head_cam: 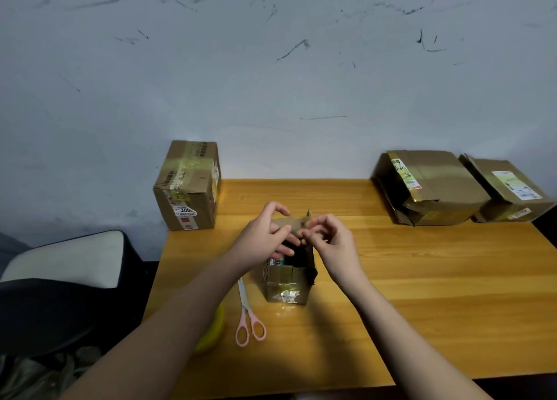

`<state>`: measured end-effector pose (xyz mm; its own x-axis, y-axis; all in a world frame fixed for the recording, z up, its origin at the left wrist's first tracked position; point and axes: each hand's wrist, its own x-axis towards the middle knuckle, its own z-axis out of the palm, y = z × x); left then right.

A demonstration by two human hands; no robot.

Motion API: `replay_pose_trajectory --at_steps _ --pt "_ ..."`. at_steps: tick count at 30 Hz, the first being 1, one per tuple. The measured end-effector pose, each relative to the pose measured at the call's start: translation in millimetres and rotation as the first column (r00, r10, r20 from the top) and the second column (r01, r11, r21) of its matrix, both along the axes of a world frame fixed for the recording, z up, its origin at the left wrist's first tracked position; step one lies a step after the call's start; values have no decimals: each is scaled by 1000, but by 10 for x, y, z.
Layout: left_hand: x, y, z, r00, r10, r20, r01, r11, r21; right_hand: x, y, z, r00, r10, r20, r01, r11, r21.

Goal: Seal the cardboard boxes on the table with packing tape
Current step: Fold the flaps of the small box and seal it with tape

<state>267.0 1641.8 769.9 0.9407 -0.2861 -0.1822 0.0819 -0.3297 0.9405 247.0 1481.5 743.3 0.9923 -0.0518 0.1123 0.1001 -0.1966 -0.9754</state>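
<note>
Both hands [301, 238] pinch the far flap [294, 222] of the small open box [287, 285].

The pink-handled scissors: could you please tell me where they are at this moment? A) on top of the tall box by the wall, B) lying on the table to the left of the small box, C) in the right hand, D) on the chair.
B: the scissors lie flat on the table just left of the small box, while the left hand and right hand both work at its flaps.
</note>
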Motion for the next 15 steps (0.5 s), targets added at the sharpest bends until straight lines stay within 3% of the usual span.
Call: replay_pose_trajectory --at_steps 3,6,8,10,11,13,15 --pt "42 -7 -21 977 166 -132 -183 976 -122 -103 39 -3 993 -91 80 89 996 27" --pt "37 62 -121 938 335 -90 -338 941 -20 -154 -37 96 972 -215 94 195 963 185" --pt "-37 51 -240 936 351 -28 -351 936 16 -163 -82 165 988 -157 0 151 950 273" --pt "-108 -30 -400 973 201 111 -222 947 232 -193 -55 120 983 -42 -180 108 921 374" --pt "-138 -81 -497 980 80 184 -149 902 405 -208 -15 63 962 18 -273 119 870 479" --pt "-176 -163 -691 937 -177 301 -83 725 684 -225 80 -72 910 137 -391 193 696 692" --pt "-208 -225 -847 912 -268 311 -74 637 768 -221 144 -205 875 190 -445 254 601 758"
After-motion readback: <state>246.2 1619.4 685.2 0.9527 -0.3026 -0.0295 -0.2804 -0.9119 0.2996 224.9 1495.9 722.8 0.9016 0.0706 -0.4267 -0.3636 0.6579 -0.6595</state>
